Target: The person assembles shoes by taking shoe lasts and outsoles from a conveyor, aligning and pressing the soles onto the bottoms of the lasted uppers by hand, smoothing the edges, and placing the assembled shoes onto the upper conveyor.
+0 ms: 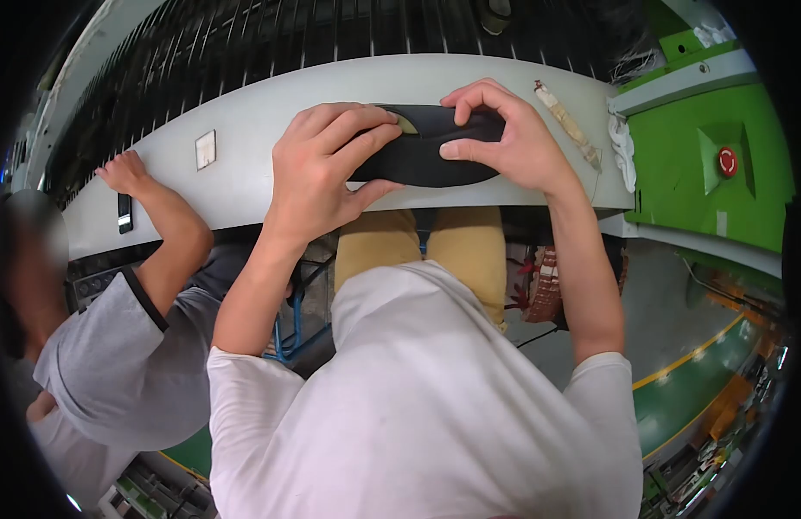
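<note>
A black, oval, flat fabric piece with pointed ends (435, 164) is held over the white table edge in front of me. Its exact kind is unclear. A small yellow-green patch (407, 125) shows at its upper edge. My left hand (327, 164) grips the left end, fingers over the top and thumb along the near edge. My right hand (517, 134) curls round the right end, with its thumb on the surface and fingers at the far edge.
A white table (253, 121) fronts a dark slatted conveyor (331, 30). On it lie a small white card (206, 150), a phone (125, 213) and a long wrapped strip (566, 125). A co-worker (137, 355) sits left. A green machine (677, 173) with a red button (727, 162) stands right.
</note>
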Demonstrator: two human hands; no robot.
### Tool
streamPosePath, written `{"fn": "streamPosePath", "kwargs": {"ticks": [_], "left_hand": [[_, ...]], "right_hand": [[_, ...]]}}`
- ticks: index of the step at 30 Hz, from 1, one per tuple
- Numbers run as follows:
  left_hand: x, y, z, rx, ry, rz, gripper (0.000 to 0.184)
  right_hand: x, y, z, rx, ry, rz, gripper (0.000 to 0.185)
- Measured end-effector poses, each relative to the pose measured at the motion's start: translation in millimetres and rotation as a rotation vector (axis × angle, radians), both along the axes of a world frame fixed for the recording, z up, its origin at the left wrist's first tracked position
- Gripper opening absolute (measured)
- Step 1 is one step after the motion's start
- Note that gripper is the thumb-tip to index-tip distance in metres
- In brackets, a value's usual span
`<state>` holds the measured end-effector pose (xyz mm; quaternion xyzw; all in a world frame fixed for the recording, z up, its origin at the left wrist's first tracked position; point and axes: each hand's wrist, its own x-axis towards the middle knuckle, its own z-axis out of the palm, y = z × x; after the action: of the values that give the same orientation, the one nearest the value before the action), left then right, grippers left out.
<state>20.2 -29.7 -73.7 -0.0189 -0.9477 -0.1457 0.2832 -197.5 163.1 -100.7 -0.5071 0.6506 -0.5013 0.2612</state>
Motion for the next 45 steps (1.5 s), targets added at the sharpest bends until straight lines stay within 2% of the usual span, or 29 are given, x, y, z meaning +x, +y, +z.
{"fn": "streamPosePath", "kwargs": {"ticks": [2, 8, 11, 12, 13, 19, 21, 24, 28, 30, 31, 32, 34, 35, 37, 38, 39, 40, 41, 42, 44, 45], "left_hand": [[0.2, 0.6, -2.1, -0.002, 0.015, 0.002, 0.059], [17.5, 4.7, -10.7, -0.007, 0.005, 0.032, 0.059], [22.6, 9.3, -15.4, 0.032, 0.035, 0.029, 0.058], [23.3, 10.9, -19.8, 0.039, 0.040, 0.035, 0.059], [23.7, 12.1, -22.7, 0.046, 0.040, 0.040, 0.060], [25.8, 13.9, -39.3, 0.150, 0.103, 0.084, 0.021], [24.3, 12.0, -39.7, 0.177, 0.092, 0.072, 0.017], [24.6, 15.2, -39.2, 0.220, 0.088, 0.068, 0.017], [31.6, 10.6, -47.6, 0.252, 0.100, 0.051, 0.014], [30.9, 13.3, -48.4, 0.249, 0.126, 0.075, 0.014], [29.5, 15.1, -48.6, 0.265, 0.140, 0.072, 0.015], [26.2, 15.1, -46.9, 0.274, 0.149, 0.077, 0.016], [24.6, 12.9, -43.3, 0.286, 0.143, 0.088, 0.019], [22.3, 13.2, -43.1, 0.296, 0.141, 0.082, 0.020], [18.5, 14.2, -42.1, 0.312, 0.148, 0.087, 0.021], [17.9, 16.4, -42.2, 0.319, 0.142, 0.093, 0.021], [20.0, 16.3, -41.8, 0.326, 0.132, 0.092, 0.021], [19.8, 15.9, -41.5, 0.322, 0.135, 0.087, 0.021], [16.8, 19.7, -43.6, 0.342, 0.148, 0.110, 0.021], [15.3, 18.7, -43.5, 0.346, 0.153, 0.116, 0.021], [20.5, 18.0, -42.9, 0.353, 0.134, 0.102, 0.022], [19.2, 19.8, -42.9, 0.353, 0.126, 0.108, 0.022]], "right_hand": [[4.7, -0.9, 3.6, 0.059, -0.192, -0.039, 0.039], [7.7, -3.5, -2.0, 0.060, -0.191, -0.023, 0.049], [11.0, -8.5, -8.1, -0.015, -0.012, -0.036, 0.049], [15.4, -8.1, -9.3, -0.061, -0.073, -0.061, 0.049], [14.4, -10.1, -15.2, -0.075, 0.037, -0.087, 0.050], [38.4, -7.1, 8.1, 0.066, 0.152, -0.244, 0.041], [40.9, -1.2, 12.4, 0.086, 0.172, -0.233, 0.035], [34.7, 8.1, 0.9, -0.137, 0.131, -0.165, 0.027], [41.8, 38.1, -3.1, -0.344, 0.326, -0.302, 0.020], [57.8, 100.0, 38.3, -0.370, 0.398, -0.496, 0.014], [78.0, 145.3, 63.3, -0.216, 0.622, -0.798, 0.006], [66.8, 196.6, 58.6, -0.419, 0.927, -0.891, 0.014], [76.8, 280.4, 108.9, -0.286, 1.101, -1.670, 0.032], [81.1, 322.4, 134.4, -0.188, 1.030, -2.019, 0.042], [55.8, 487.3, 150.6, 0.552, 1.320, -1.983, 0.051], [39.2, 623.0, 142.4, 1.132, 0.967, -1.922, 0.055], [25.4, 695.7, 144.2, 1.650, 0.649, -1.617, 0.060], [25.2, 757.5, 140.7, 1.457, 0.828, -1.660, 0.064], [27.5, 773.5, 145.0, 1.267, 1.002, -1.665, 0.068], [-0.6, 764.0, 137.6, 1.237, 0.903, -1.661, 0.066], [8.0, 733.7, 121.8, 1.244, 0.645, -1.676, 0.061], [10.8, 682.8, 127.9, 0.988, 0.374, -1.794, 0.054]]}}
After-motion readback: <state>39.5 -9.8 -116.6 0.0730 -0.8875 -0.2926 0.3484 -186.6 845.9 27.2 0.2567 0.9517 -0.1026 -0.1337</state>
